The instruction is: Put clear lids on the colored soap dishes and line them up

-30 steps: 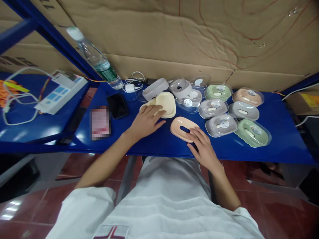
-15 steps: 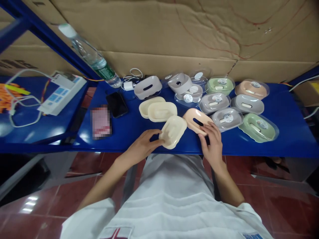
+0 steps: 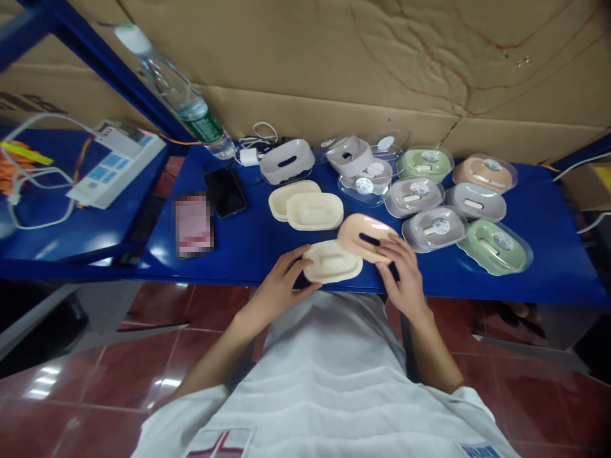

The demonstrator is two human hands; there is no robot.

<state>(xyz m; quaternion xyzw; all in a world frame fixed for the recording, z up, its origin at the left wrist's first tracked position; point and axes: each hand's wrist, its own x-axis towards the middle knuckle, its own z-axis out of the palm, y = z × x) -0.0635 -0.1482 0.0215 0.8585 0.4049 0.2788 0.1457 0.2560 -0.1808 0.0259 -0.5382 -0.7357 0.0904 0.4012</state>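
Left hand (image 3: 275, 282) pinched a cream tray (image 3: 333, 263), right hand (image 3: 405, 277) a slotted peach dish (image 3: 359, 249), still bare; other dishes (image 3: 461, 197) sat clear-cased

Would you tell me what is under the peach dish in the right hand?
Part of the cream tray at the left hand lies under the peach dish; the rest beneath is covered.

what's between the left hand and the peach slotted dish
A cream rounded tray, seen in the head view: the left hand touches its left end, and the peach slotted dish overlaps its upper right edge in the picture.
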